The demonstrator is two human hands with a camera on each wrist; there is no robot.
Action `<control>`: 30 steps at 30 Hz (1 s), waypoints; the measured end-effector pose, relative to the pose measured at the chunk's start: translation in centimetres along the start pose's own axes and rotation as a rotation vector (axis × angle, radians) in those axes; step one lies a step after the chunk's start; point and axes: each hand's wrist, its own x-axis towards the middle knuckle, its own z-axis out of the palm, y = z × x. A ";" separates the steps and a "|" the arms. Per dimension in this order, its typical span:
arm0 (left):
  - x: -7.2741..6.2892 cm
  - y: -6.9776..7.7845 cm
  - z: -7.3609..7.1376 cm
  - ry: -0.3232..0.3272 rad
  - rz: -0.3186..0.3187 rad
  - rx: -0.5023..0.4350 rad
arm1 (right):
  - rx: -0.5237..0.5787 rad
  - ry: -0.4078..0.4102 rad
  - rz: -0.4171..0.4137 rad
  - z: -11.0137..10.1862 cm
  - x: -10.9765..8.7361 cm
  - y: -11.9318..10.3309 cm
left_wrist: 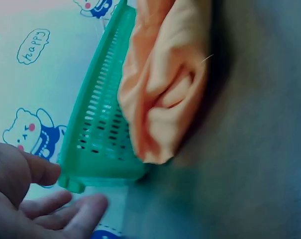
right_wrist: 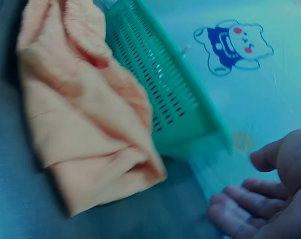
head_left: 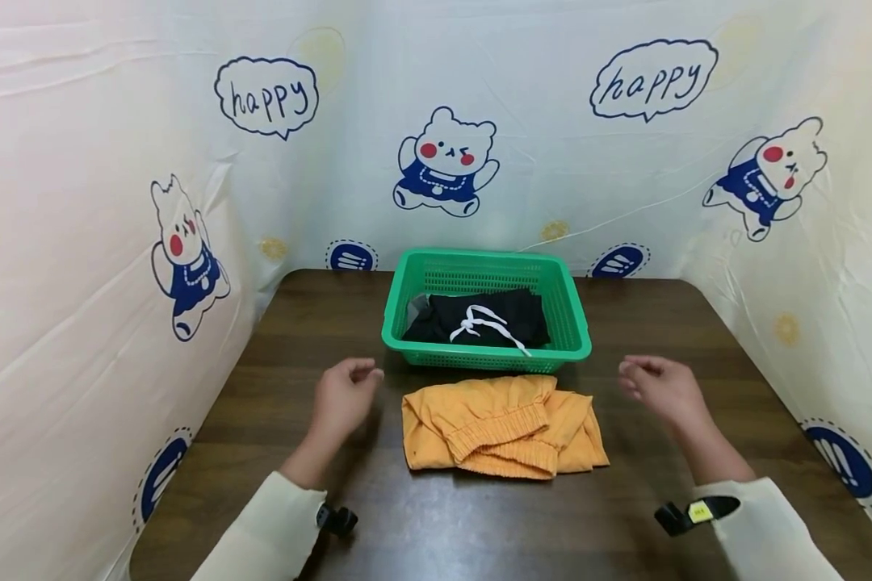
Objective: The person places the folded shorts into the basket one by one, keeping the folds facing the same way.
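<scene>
A folded orange garment with a gathered elastic waistband lies on the table in front of a green plastic basket. Inside the basket is a folded black garment with a white drawstring tied in a bow. My left hand hovers left of the orange garment, near the basket's left corner, holding nothing. On the other side, my right hand is held over the table, apart from garment and basket. Both wrist views show loosely bent fingers with nothing between them.
The dark wooden table carries basket and garment. A white cloth printed with bears and the word happy hangs behind it and along both sides. Each wrist wears a black strap with a small camera.
</scene>
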 end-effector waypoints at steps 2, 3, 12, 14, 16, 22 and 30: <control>-0.8 -0.8 0.3 -0.088 -0.091 -0.070 | -0.047 -0.052 0.017 0.1 -0.9 1.5; -1.1 -1.1 0.5 -0.132 -0.140 -0.103 | -0.063 -0.078 0.032 0.2 -1.3 2.1; -3.0 -2.0 2.6 -0.336 -0.314 -0.244 | -0.016 -0.202 0.102 2.9 -3.0 4.1; -3.3 -2.1 3.0 -0.352 -0.314 -0.242 | -0.012 -0.198 0.100 3.4 -3.1 4.1; -3.4 -2.1 3.3 -0.362 -0.307 -0.237 | -0.037 -0.186 0.098 4.0 -3.2 4.0; -3.5 -2.2 3.9 -0.347 -0.291 -0.258 | -0.144 -0.151 0.083 5.3 -3.4 4.2; -3.5 -2.7 3.7 -0.269 -0.315 -0.289 | -0.037 -0.106 0.134 5.7 -4.0 4.6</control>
